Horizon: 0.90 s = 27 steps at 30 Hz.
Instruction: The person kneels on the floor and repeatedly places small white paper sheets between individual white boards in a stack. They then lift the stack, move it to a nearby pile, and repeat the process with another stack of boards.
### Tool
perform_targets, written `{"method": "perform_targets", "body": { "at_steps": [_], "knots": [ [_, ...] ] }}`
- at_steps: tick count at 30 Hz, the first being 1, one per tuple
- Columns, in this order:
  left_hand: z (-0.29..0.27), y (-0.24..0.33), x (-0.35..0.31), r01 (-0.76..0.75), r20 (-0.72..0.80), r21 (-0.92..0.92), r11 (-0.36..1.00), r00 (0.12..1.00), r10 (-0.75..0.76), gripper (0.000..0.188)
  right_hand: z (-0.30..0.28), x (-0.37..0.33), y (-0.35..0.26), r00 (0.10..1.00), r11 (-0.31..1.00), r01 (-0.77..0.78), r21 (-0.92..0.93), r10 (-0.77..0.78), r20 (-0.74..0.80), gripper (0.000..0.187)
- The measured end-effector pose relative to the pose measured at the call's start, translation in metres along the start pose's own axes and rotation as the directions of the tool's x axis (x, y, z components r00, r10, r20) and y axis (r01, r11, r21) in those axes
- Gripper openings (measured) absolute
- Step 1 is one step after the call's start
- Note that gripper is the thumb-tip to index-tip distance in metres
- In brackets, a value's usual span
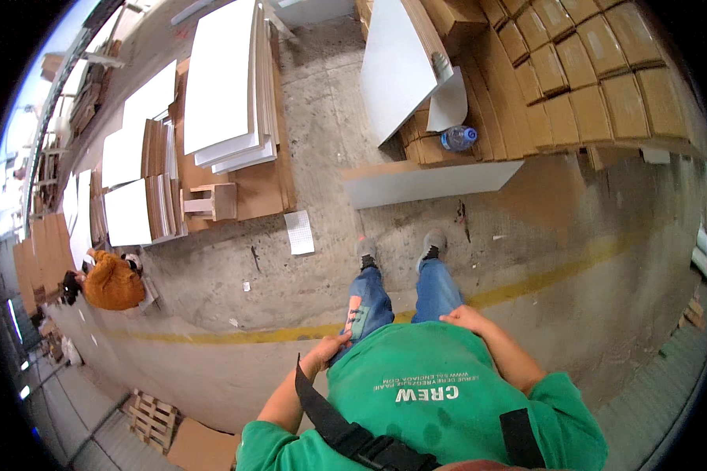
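Note:
My left hand (331, 348) is at my left hip with its fingers closed. Just beyond its fingertips, a pink and grey-green item (357, 315) with dark marks lies along my jeans; whether it is loose or part of the cloth I cannot tell. My right hand (465, 318) rests at the hem of my green shirt (416, 357), over the top of my right thigh, its fingers curled in and partly hidden. I stand upright on the concrete floor, away from the stacks. A black strap with a buckle (369, 447) crosses my shirt.
Ahead left stand stacks of white boards (221, 78) and a small brown cardboard piece (210, 202). A paper sheet (299, 232) lies on the floor. Ahead right, a water bottle (459, 138) stands by many cardboard boxes (597, 43) and a leaning white panel (432, 185). A person in orange (114, 281) crouches left.

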<state>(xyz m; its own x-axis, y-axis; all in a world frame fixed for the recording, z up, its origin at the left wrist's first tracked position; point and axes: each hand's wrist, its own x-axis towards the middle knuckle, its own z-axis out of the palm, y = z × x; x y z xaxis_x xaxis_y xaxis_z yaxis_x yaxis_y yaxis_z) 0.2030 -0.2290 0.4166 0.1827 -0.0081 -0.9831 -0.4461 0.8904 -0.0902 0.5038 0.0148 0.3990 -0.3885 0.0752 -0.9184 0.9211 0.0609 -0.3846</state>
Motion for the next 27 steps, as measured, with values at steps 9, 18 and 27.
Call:
{"method": "perform_targets", "body": {
  "at_steps": [9, 18, 27],
  "knots": [
    [0.083, -0.010, 0.048, -0.052, 0.093, 0.184, 0.982, 0.995, 0.035, 0.042, -0.087, 0.026, 0.078, 0.928, 0.985, -0.174, 0.002, 0.163, 0.334, 0.055],
    [0.016, 0.140, 0.220, -0.353, -0.337, 0.359, 0.864, 0.815, 0.473, 0.039, -0.181, 0.148, 0.172, 0.955, 0.970, -0.130, -0.207, 0.066, -0.288, 0.034],
    [-0.079, 0.310, 0.344, -0.635, -0.652, 0.234, 0.737, 0.460, 0.603, 0.033, -0.262, 0.323, 0.205, 0.608, 0.850, -0.242, -0.468, -0.243, -0.756, 0.039]
  ]
}}
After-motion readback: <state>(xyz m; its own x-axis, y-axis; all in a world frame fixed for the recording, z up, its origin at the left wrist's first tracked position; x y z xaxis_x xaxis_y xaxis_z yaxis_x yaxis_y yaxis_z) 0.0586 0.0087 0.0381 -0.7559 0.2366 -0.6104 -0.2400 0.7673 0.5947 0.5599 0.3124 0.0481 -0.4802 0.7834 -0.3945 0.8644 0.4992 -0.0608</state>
